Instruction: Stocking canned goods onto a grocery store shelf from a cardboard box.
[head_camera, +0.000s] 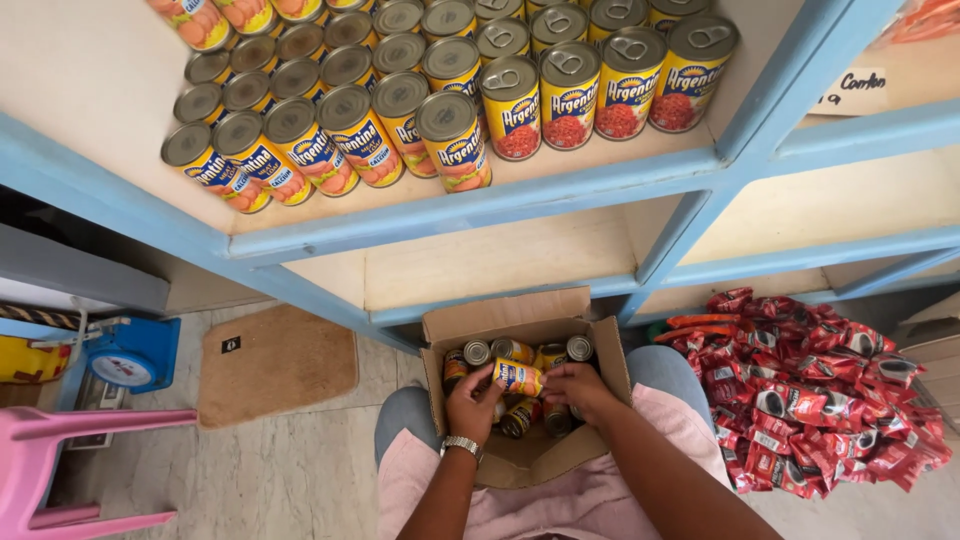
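Shelf (480, 205), upper frame: rows of cans (455, 140) (yellow-blue labels). Sachets (820, 400), red heap, lower right. Mat (275, 362), left floor. Box (520, 318), lower centre, open on lap. Left hand (472, 400) and right hand (580, 385): fingers closed on one can (518, 377), above box.

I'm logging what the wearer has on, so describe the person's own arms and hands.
Both forearms are bare, with no sleeves reaching them and no gloves. The left hand has a silver metal-link wristwatch at the wrist. The right hand shows no watch or bracelet, and I can make out no rings on either.
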